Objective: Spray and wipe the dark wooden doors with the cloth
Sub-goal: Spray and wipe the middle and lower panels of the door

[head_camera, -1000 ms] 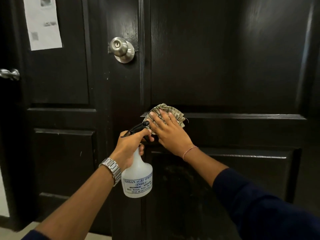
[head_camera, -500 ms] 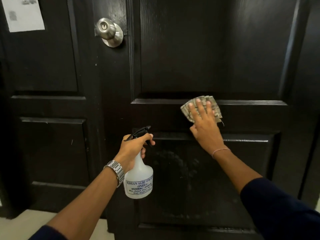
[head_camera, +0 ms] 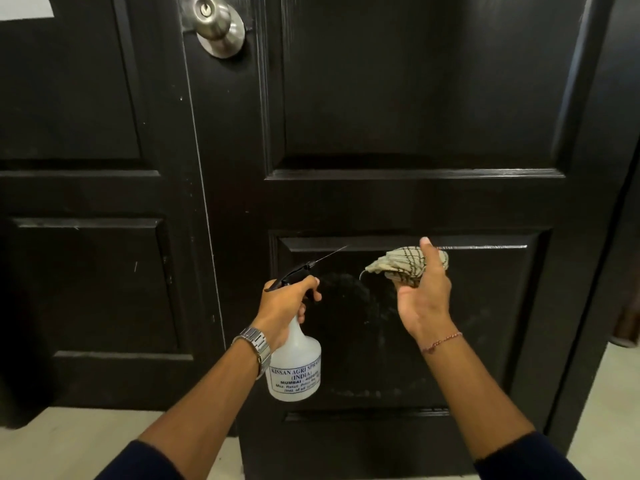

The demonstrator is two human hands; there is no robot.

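Two dark wooden doors fill the view: the right door (head_camera: 415,116) with raised panels sits at centre, the left door (head_camera: 86,168) at nine o'clock beside it. A crumpled beige checked cloth (head_camera: 405,264) is bunched in the right hand (head_camera: 424,299), fingers curled round it, just before the right door's lower panel; whether it touches the wood cannot be told. At eight o'clock from the cloth, the left hand (head_camera: 285,306) grips the neck of a translucent white plastic spray bottle (head_camera: 294,368), black nozzle aimed at that panel. A round brushed-steel doorknob (head_camera: 216,24) sits at twelve o'clock. Pale floor (head_camera: 69,441) lies below.
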